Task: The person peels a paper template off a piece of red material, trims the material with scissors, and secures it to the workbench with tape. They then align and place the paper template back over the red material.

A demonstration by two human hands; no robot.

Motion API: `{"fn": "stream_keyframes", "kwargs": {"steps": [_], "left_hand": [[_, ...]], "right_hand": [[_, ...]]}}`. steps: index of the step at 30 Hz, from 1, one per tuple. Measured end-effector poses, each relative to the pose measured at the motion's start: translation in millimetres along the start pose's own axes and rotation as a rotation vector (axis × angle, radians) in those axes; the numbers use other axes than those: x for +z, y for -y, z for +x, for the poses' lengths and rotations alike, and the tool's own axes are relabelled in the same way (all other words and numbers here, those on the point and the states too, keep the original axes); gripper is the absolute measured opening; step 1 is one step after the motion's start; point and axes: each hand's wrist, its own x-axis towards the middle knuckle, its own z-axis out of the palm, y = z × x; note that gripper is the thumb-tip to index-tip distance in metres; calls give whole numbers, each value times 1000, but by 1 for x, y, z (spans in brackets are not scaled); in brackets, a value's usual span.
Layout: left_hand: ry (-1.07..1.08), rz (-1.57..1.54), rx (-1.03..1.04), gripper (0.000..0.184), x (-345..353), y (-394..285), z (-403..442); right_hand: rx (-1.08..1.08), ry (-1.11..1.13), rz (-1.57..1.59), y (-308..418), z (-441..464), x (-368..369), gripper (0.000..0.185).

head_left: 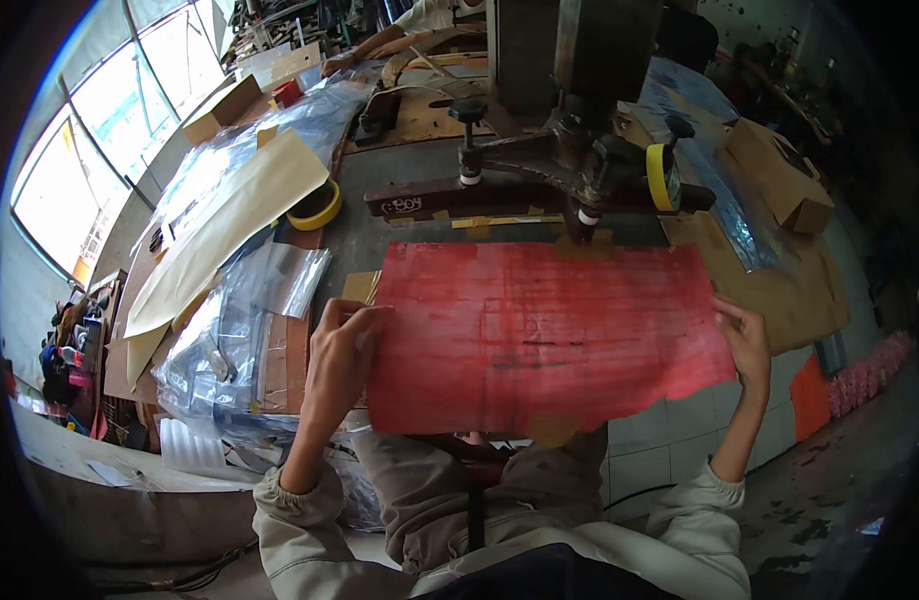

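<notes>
A large red sheet (pixel 549 340) with dark ruled-looking streaks and brown tape patches at its top and bottom edges spans the space above my lap. My left hand (pixel 339 355) pinches its left edge between thumb and fingers. At the opposite edge, my right hand (pixel 744 340) grips the sheet near its upper right side. The sheet's far edge lies close to the base of a dark metal press (pixel 549 165), which carries black knobs. Whether the sheet touches the work surface beneath is hidden.
Clear plastic film (pixel 204 360) and a cream paper sheet (pixel 239 225) cover the left side. A yellow tape roll (pixel 316 207) lies there; another tape roll (pixel 662 178) hangs on the press. Cardboard boxes (pixel 774 175) stand right. Another person's hand (pixel 387 46) shows at the back.
</notes>
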Motion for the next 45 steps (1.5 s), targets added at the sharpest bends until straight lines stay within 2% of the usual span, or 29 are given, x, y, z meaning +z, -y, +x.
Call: {"fn": "stream_keyframes", "kwargs": {"steps": [3, 6, 13, 17, 18, 21, 24, 27, 29, 34, 37, 41, 42, 43, 45], "left_hand": [[-10, 16, 3, 20, 4, 4, 11], [-50, 54, 2, 18, 10, 8, 17], [-109, 83, -6, 19, 5, 13, 19], [-91, 3, -158, 20, -4, 7, 20], [-107, 62, -75, 20, -2, 16, 21], [-55, 148, -20, 20, -2, 25, 21], [-31, 103, -163, 20, -16, 16, 19], [-95, 193, -73, 20, -23, 36, 21], [-90, 220, -45, 21, -29, 55, 24], [-94, 114, -134, 26, -47, 65, 33], [-144, 156, -200, 25, -52, 61, 34], [-81, 221, -78, 24, -33, 78, 33], [-58, 197, -76, 26, -31, 63, 29], [6, -5, -173, 31, -28, 55, 26], [140, 36, -138, 34, -27, 38, 24]], "right_hand": [[-79, -24, -76, -15, 22, 0, 29], [50, 64, -63, -14, 39, -1, 29], [11, 126, -183, 2, 58, 7, 28], [44, 166, -239, 13, 66, 16, 28], [55, 170, -254, 15, 69, 18, 28], [-10, 196, -314, 7, 80, 20, 28], [59, 271, -196, 4, 85, 22, 28], [-136, 213, -235, 1, 87, 38, 29], [-143, 188, -224, 4, 90, 52, 30], [-189, 171, -232, 6, 107, 82, 32], [-154, 123, -207, 21, 106, 92, 29], [-216, 80, -233, 13, 117, 88, 24], [-228, 76, -219, 10, 119, 83, 22], [-235, 72, -201, 9, 120, 76, 21], [-171, 81, -268, 8, 125, 59, 21]]}}
